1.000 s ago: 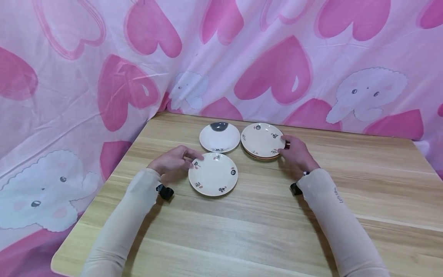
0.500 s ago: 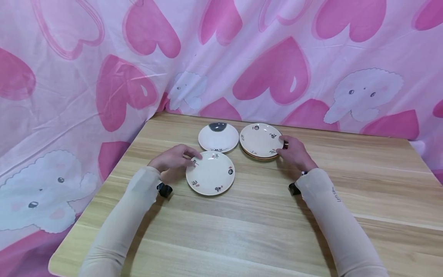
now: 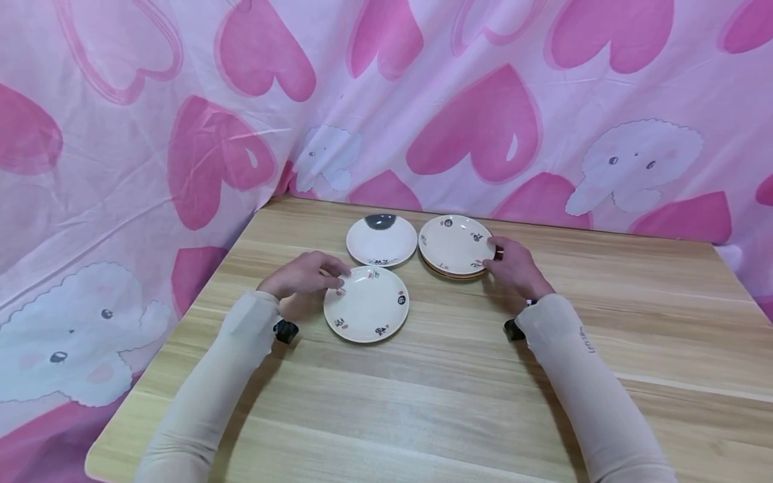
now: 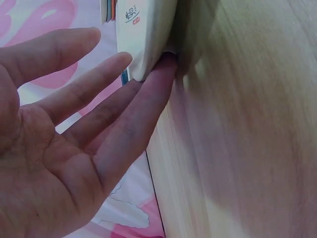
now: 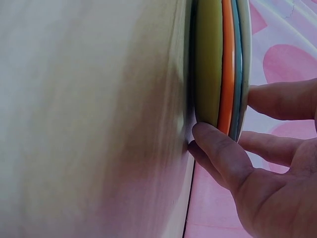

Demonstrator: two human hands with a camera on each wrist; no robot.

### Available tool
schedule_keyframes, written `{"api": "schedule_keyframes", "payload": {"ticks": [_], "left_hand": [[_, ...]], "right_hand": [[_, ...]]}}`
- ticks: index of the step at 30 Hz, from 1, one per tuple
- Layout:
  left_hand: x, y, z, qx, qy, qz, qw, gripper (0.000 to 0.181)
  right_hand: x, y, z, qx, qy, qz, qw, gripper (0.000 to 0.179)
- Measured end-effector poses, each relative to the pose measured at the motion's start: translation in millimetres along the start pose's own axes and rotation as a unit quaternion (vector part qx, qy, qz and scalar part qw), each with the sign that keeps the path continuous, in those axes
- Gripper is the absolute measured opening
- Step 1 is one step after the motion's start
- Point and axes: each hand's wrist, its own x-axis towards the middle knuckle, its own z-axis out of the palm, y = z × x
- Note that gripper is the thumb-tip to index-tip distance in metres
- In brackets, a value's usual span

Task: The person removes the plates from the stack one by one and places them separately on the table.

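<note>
A cream plate [image 3: 366, 305] with small dark and red motifs lies on the wooden table, in front of two other groups of tableware. At its left rim is my left hand [image 3: 304, 274]; in the left wrist view its fingers are mostly straight, one fingertip tucked under the plate's edge [image 4: 143, 37]. My right hand [image 3: 514, 265] holds the right rim of a stack of plates [image 3: 455, 245]. In the right wrist view the stack's edges are cream, teal, orange and yellow [image 5: 208, 64], with the thumb at the top plate and other fingertips by the bottom one.
A white dish [image 3: 380, 248] with a dark grey patch sits left of the stack, behind the single plate. The wooden table [image 3: 423, 402] reaches back to a pink curtain [image 3: 513, 121] printed with hearts. Black cameras [image 3: 285, 331] are strapped at the wrists.
The single cream plate has shifted a little and its far rim sits slightly lower than half a second ago. The left fingertips moved slightly. The right hand and stack have stayed in place.
</note>
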Motion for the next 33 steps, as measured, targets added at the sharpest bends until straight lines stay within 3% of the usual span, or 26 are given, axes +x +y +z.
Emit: {"api": "schedule_keyframes", "payload": {"ticks": [9,12,20,27,33], "left_hand": [[-1.3,9.1,-8.2,0.029,-0.001,-0.022,0.9993,0.032],[-2.5,11.5,-14.5,0.013,0.0,-0.028,0.9995,0.034],[2.1,22.2,-20.9,0.004,0.035,-0.02,0.9992,0.033],[18.6,34.1,-12.0,-0.072,0.078,-0.039,0.9936,0.031],[29.9,42.7,-4.4,-0.165,0.084,-0.009,0.9827,0.034]], "right_hand": [[-0.5,-0.1,-1.0,-0.002,0.002,-0.003,1.0,0.06],[0.3,0.3,-0.8,-0.001,0.003,-0.004,1.0,0.06],[0.2,-0.2,-1.2,-0.003,0.0,-0.001,1.0,0.06],[0.1,1.2,-1.3,0.001,-0.003,0.0,1.0,0.061],[-0.2,2.3,-1.2,0.009,0.0,0.0,1.0,0.06]]}}
